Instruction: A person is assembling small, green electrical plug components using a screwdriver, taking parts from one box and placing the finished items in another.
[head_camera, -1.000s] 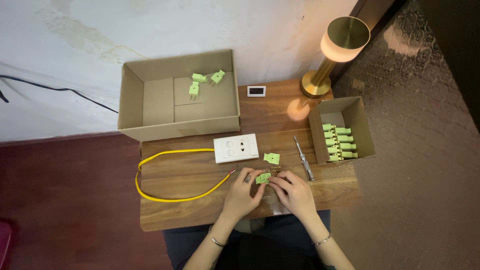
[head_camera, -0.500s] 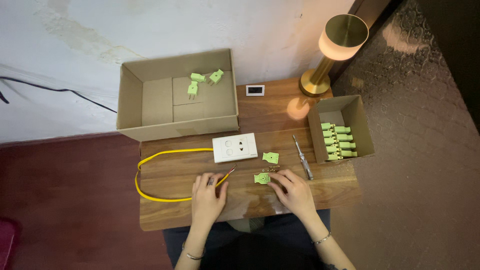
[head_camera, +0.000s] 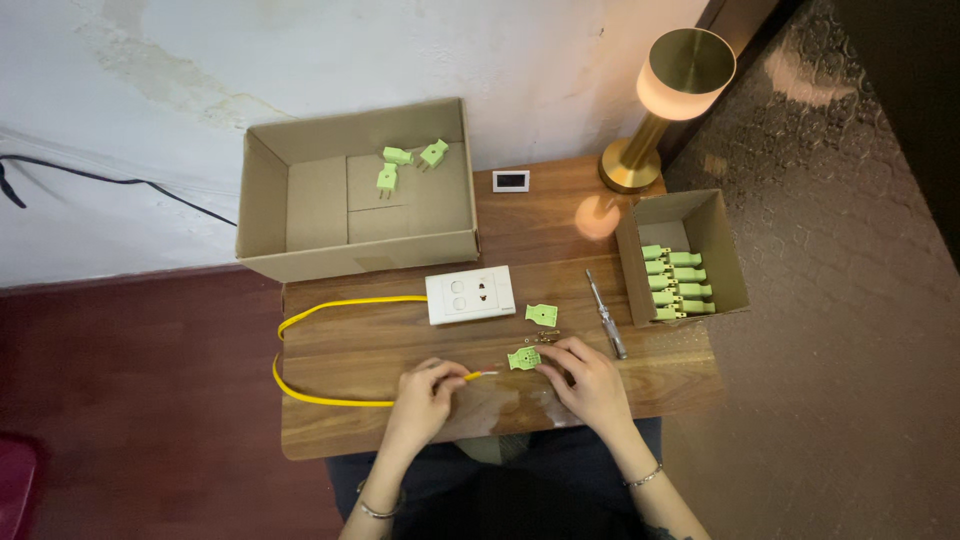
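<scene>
Left hand (head_camera: 425, 392) shifted right pinching yellow cable (head_camera: 330, 400), right hand (head_camera: 590, 378) gripping green plug half (head_camera: 523, 358), plugs (head_camera: 675, 282) in small box (head_camera: 725, 240)

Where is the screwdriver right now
In the head view the screwdriver lies on the wooden table, right of centre, between the loose green plug half and the small cardboard box of green plugs.

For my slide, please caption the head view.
Left hand holds yellow cable end; right hand touches green plug half.
</scene>
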